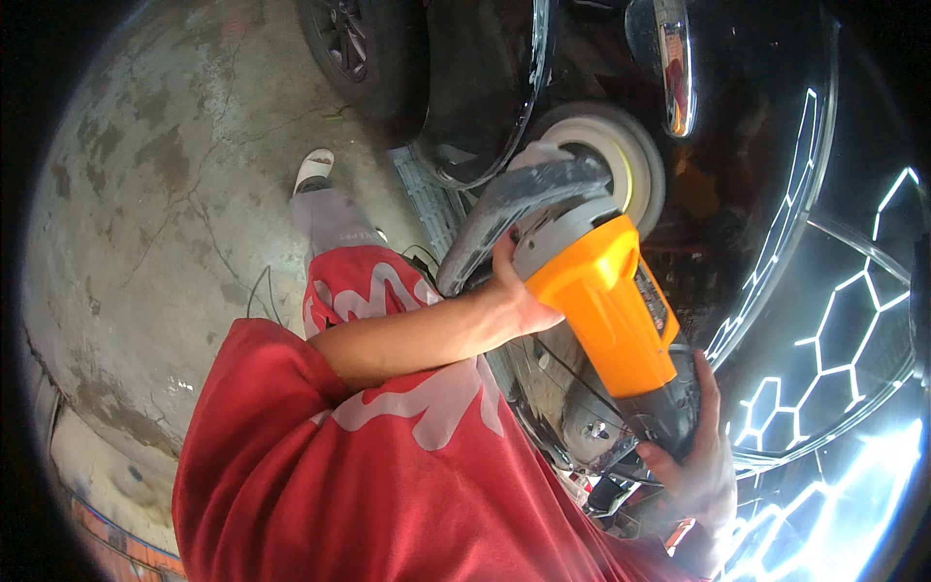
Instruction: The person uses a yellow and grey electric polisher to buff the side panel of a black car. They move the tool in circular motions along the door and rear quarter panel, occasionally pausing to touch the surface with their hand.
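Observation:
My left hand [527,302] grips the grey front housing of an orange electric car polisher [607,291], beside its black, dusty loop handle [509,200]. My right hand [698,458] is wrapped around the black rear grip [665,411]. At the polisher's front, a pale round polishing pad [649,174] lies against a glossy black car body [734,182]. The pad's edge is blurred, as if spinning. Part of its face is hidden behind the tool's head and loop handle.
A chrome door handle [675,109] juts out near the pad. Lower on the car are a wheel [349,44] and a running board [429,193]. The concrete floor [145,182] is cracked and stained, with a thin black cable [270,291] on it. Hexagonal lights reflect in the car [836,342].

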